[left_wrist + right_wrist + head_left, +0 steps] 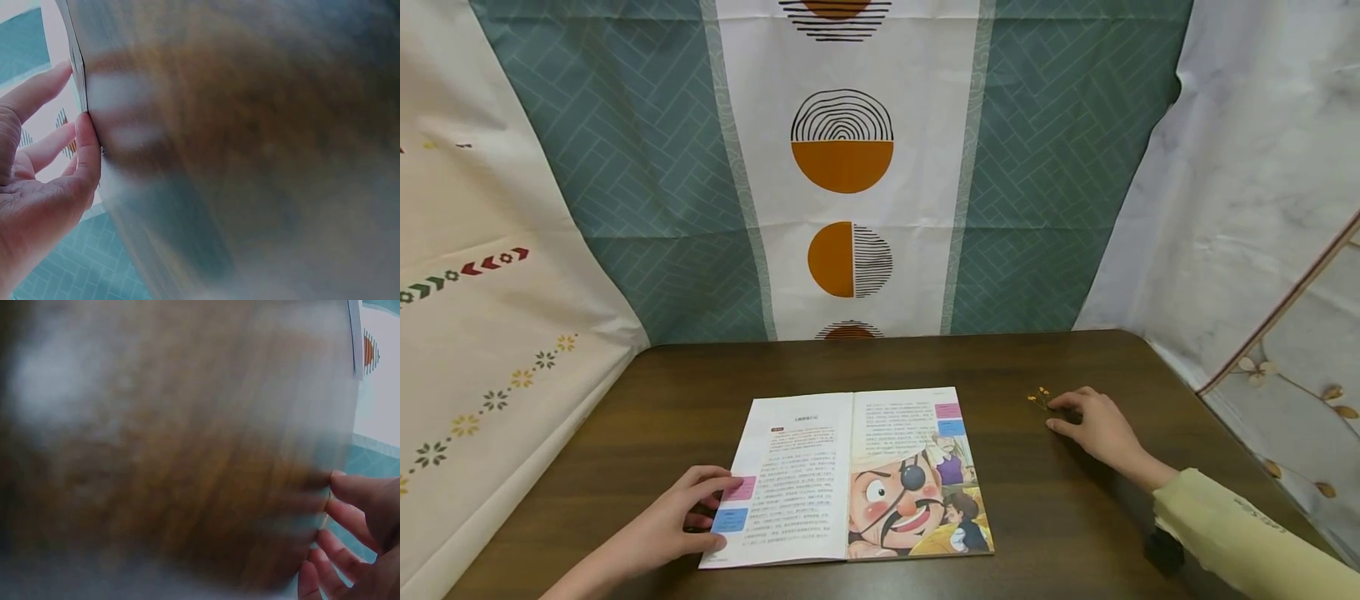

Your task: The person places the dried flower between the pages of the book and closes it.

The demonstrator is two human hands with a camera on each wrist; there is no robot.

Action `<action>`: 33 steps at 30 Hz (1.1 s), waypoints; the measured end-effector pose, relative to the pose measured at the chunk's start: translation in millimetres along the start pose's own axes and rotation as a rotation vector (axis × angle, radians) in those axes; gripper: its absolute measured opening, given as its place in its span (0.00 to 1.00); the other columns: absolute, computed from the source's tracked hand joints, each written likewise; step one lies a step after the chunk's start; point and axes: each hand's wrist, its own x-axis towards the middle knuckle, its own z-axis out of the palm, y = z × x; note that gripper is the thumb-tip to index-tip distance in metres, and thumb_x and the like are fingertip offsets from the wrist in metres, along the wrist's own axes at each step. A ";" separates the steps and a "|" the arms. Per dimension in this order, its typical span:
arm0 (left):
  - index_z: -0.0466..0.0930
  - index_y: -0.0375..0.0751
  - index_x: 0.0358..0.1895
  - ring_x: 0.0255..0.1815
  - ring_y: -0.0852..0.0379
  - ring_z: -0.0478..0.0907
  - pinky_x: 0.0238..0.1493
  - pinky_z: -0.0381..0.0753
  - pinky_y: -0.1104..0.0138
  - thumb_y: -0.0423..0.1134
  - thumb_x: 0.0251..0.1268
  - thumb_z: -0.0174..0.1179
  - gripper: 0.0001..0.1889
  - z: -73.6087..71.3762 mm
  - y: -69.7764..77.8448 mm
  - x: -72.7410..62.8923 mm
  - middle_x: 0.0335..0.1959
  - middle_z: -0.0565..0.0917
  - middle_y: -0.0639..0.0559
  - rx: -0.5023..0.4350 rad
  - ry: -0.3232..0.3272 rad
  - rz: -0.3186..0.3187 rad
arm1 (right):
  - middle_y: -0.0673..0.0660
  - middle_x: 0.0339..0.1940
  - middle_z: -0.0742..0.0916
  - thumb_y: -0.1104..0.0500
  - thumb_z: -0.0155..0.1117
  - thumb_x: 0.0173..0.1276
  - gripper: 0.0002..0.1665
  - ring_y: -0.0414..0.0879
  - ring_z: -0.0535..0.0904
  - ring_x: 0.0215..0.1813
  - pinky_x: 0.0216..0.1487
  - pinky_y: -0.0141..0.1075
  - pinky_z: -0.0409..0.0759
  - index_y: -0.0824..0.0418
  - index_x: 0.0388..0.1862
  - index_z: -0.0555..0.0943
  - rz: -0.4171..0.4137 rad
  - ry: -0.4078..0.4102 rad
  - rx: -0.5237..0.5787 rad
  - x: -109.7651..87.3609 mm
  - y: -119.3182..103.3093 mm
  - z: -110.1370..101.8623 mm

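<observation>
A picture book point(805, 475) lies spread flat on the dark wooden table, with printed text on both pages and a cartoon pirate on the right one. My left hand point(673, 521) rests at its left side, fingertips on the page edge by the coloured tabs and the thumb near the lower corner. In the left wrist view the fingers point(44, 90) meet the book's edge. Right of the book is a small sprig of yellow flowers point(1040, 397). My right hand point(1101, 427) is beside it, index fingertip right at the stem, thumb a little apart below.
The table point(1022, 517) runs back to a green and white patterned cloth point(917, 167). Pale cloths hang at the left point(497, 333) and right point(1232, 208) sides. A dark object point(1163, 550) shows under the right sleeve point(1247, 525).
</observation>
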 end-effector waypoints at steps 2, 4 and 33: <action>0.73 0.34 0.64 0.46 0.74 0.69 0.41 0.82 0.75 0.42 0.56 0.72 0.32 -0.1 0.2 0.1 0.63 0.65 0.33 0.002 -0.002 -0.002 | 0.64 0.46 0.84 0.56 0.72 0.62 0.16 0.61 0.82 0.45 0.46 0.56 0.80 0.60 0.47 0.86 0.008 0.002 0.007 0.6 0.0 -1.0; 0.73 0.35 0.64 0.46 0.73 0.69 0.41 0.82 0.75 0.42 0.56 0.72 0.33 -0.4 0.4 0.1 0.63 0.65 0.34 0.002 -0.005 -0.004 | 0.63 0.45 0.85 0.57 0.72 0.62 0.14 0.60 0.83 0.44 0.45 0.55 0.80 0.59 0.46 0.87 0.016 0.001 0.011 1.4 0.5 -1.7; 0.73 0.36 0.64 0.46 0.73 0.68 0.41 0.82 0.74 0.42 0.57 0.71 0.32 -1.5 3.7 0.6 0.63 0.64 0.34 -0.004 -0.019 -0.015 | 0.55 0.34 0.90 0.57 0.74 0.58 0.05 0.48 0.84 0.33 0.28 0.38 0.79 0.58 0.31 0.89 -0.005 -0.001 -0.049 11.1 14.1 -11.5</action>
